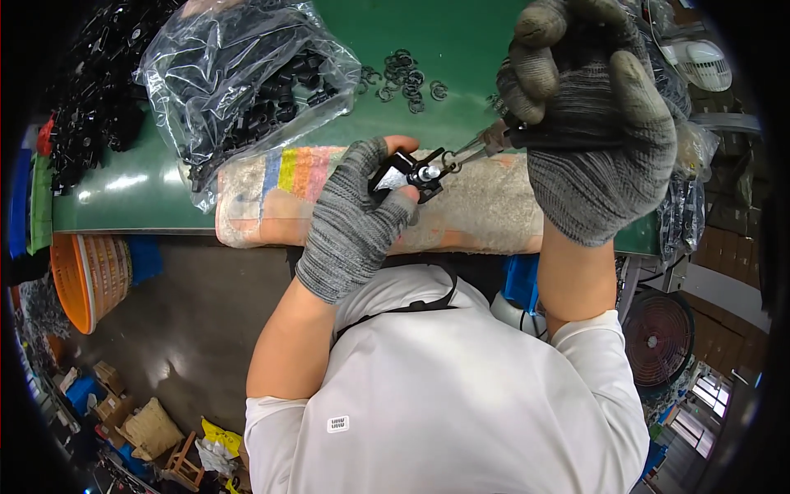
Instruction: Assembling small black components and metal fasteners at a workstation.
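Note:
My left hand (352, 216), in a grey knit glove with bare fingertips, pinches a small black bracket-like part (428, 194) with a shiny metal pin (427, 172). My right hand (597, 156), also gloved, is raised with its fingers curled round the dark handle of a pair of pliers (496, 137). The pliers' thin tips point left and down at the part. A small dark ring (449, 161) is at these tips, right beside the pin; whether it touches the pin is hard to tell.
A striped, worn cloth pad (485, 206) lies along the edge of the green table (444, 37). Loose retaining rings (401, 76) are scattered beyond it. A clear plastic bag (239, 74) of black parts and a black heap (99, 90) lie left. An orange basket (72, 280) stands below.

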`<state>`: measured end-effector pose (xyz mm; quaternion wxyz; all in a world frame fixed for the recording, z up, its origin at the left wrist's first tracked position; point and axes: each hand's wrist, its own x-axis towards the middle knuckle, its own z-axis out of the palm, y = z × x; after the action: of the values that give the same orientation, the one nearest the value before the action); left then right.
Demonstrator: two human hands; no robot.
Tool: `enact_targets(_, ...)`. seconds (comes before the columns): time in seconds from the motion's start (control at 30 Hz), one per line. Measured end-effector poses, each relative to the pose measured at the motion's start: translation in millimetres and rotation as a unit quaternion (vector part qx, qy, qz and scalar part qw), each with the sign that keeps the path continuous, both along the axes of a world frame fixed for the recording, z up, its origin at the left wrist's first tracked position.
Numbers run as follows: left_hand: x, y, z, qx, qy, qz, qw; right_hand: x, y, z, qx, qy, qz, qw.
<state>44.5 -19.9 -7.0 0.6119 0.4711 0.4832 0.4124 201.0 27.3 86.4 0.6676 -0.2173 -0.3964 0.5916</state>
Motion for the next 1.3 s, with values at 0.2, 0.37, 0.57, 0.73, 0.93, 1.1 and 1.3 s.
enact_targets(0.2, 1.1, 1.2, -7.7, 0.044, 0.024, -0.014, 0.999, -1.6, -2.7, 3.4, -0.009, -0.038, 0.029, 0.999)
enact_targets(0.37, 2.4, -1.6, -12.8, 0.041, 0.027, -0.016, 0.999, -3.1, -7.8, 5.3, -0.02, -0.057, 0.006, 0.998)
enact_targets(0.57, 5.8, 0.3, -9.9, 0.039, 0.034, -0.016, 0.999, 3.2, -8.3, -2.2, 0.018, -0.109, 0.005, 0.994)
enact_targets(0.73, 9.3, 2.5, -6.1, 0.048, 0.045, -0.018, 0.998, 6.6, -8.8, -6.2, 0.034, -0.156, 0.001, 0.987)
enact_targets(0.93, 11.0, 7.0, -6.2, 0.014, 0.015, 0.003, 1.0, 8.8, -8.8, -12.1, 0.048, -0.208, 0.002, 0.977)
enact_targets(1.1, 6.3, 11.1, -3.7, -0.005, 0.006, 0.01, 1.0, 3.6, -14.8, -29.0, 0.053, -0.241, 0.008, 0.969)
enact_targets(1.3, -4.9, 2.3, -2.8, 0.031, -0.027, -0.013, 0.999, -10.2, -8.1, -31.7, 0.217, -0.226, 0.037, 0.949)
